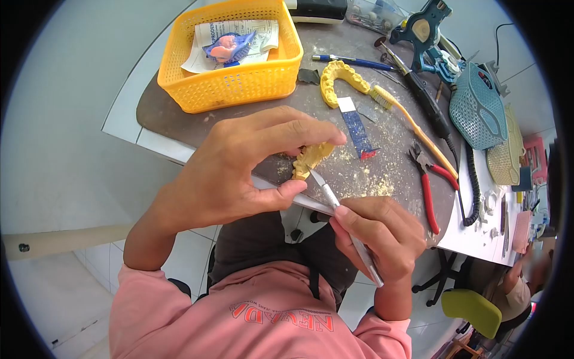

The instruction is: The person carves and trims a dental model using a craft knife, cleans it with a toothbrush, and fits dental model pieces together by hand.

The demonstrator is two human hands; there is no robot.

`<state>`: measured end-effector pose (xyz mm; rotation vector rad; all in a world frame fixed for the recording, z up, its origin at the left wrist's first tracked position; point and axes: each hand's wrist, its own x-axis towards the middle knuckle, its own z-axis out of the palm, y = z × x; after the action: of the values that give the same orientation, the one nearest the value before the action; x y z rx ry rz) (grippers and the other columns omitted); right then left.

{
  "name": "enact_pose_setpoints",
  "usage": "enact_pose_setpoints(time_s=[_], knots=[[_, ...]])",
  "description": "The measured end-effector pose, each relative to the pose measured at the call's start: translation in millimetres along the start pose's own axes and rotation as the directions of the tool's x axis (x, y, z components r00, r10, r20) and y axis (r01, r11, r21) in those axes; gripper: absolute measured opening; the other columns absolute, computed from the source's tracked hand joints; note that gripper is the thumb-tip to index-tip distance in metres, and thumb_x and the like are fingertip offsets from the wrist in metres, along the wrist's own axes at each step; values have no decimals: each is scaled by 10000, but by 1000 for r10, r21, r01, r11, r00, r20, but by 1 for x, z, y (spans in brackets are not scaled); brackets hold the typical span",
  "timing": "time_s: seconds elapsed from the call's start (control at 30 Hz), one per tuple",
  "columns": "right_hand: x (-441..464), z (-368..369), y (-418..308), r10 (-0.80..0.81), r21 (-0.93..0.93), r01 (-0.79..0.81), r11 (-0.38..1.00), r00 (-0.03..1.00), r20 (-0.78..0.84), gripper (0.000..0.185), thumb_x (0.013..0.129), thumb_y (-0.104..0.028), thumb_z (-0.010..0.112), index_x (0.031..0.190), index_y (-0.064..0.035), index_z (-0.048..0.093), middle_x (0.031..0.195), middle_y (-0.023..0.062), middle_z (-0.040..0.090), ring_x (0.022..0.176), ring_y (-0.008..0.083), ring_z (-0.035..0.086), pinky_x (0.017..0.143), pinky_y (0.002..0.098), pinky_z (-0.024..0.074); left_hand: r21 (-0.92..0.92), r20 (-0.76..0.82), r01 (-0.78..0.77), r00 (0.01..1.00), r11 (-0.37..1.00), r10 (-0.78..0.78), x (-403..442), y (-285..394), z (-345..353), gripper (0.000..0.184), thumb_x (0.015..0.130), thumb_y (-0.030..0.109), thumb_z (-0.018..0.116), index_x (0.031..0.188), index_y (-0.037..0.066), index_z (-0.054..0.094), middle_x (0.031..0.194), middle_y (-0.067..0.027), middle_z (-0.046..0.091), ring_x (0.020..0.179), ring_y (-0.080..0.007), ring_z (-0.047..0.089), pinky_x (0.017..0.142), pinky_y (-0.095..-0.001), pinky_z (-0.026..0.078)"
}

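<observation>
Between the thumb and fingers of my left hand (239, 158) is a yellow dental cast piece (310, 160), held over the near edge of the bench. My right hand (381, 233) grips a silver craft knife (353, 230) like a pen, its blade tip at the lower side of the cast piece. Beyond my hands, a second yellow cast (330, 81), arch-shaped, lies on the grey mat. Beside it is a blue strip with a white end (356, 128). Yellow shavings are scattered over the mat.
A yellow basket (230, 93) holding papers and a blue-pink item stands at the back left. To the right lie a toothbrush (418, 131), red-handled pliers (427, 191) and a black rotary handpiece (427, 107). Farther right are a teal basket (478, 110) and a seated person.
</observation>
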<state>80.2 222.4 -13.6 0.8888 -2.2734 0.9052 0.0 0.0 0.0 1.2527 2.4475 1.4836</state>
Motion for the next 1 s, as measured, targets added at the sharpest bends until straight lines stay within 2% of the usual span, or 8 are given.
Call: enact_pose_setpoints(time_s=[0.07,0.17,0.47,0.7,0.8,0.9,0.97,1.0], knots=[[1,0,-4,56,-54,-56,997,998,-1,300,663,54,824,917,-51,702,765,90,681,654,218,678,564,285,530,-44,-26,26,999,999,-27,0,0,1,578,653,-46,719,1221,39,652,1204,-102,665,1033,-225,643,863,-311,584],[0,5,2,-34,-95,33,995,999,-11,243,698,-18,809,914,-11,697,837,94,693,673,203,671,548,286,535,42,-21,40,999,998,-39,-1,-2,-2,581,653,-63,695,1224,35,651,1195,-92,670,1028,-214,650,869,-306,581],[0,7,4,-61,-157,55,986,998,-32,250,697,-21,794,926,-5,695,838,96,685,673,203,663,549,287,532,-128,-22,70,997,989,-74,4,-2,-1,594,655,-84,634,1237,32,651,1193,-75,679,987,-177,668,883,-294,573],[-2,7,4,-86,-207,80,975,996,-20,244,707,-33,750,945,-8,702,844,103,679,687,196,663,553,280,531,-93,15,95,995,991,-94,5,-3,-3,620,651,-69,644,1260,47,649,1218,-84,675,965,-166,670,865,-275,565],[-3,7,4,-82,-210,75,975,996,-28,258,699,-5,778,944,-11,694,841,107,679,675,206,662,549,283,532,-97,-8,58,998,994,-59,6,-3,-1,644,648,-64,648,1280,66,648,1146,-79,685,897,-156,652,833,-274,555],[-8,0,0,-39,-68,30,997,989,-141,282,684,31,804,934,-17,683,822,113,683,648,214,662,539,287,528,0,30,78,997,997,-78,8,4,-5,659,647,-51,673,1292,82,649,1051,-72,667,815,-163,611,794,-281,538],[-12,-8,-3,54,-8,-57,998,979,-197,296,670,52,812,924,-13,672,789,120,688,617,220,663,530,283,522,205,-84,-67,993,976,86,7,9,-5,671,651,-34,724,1305,94,645,981,-61,628,766,-175,570,767,-289,519],[-14,-11,-3,69,-13,-73,997,972,-224,272,679,45,801,917,-3,679,762,123,692,606,209,663,524,266,511,206,-84,-67,993,976,86,5,15,-5,671,651,-34,724,1305,94,645,981,-61,628,766,-175,570,767,-289,519]])
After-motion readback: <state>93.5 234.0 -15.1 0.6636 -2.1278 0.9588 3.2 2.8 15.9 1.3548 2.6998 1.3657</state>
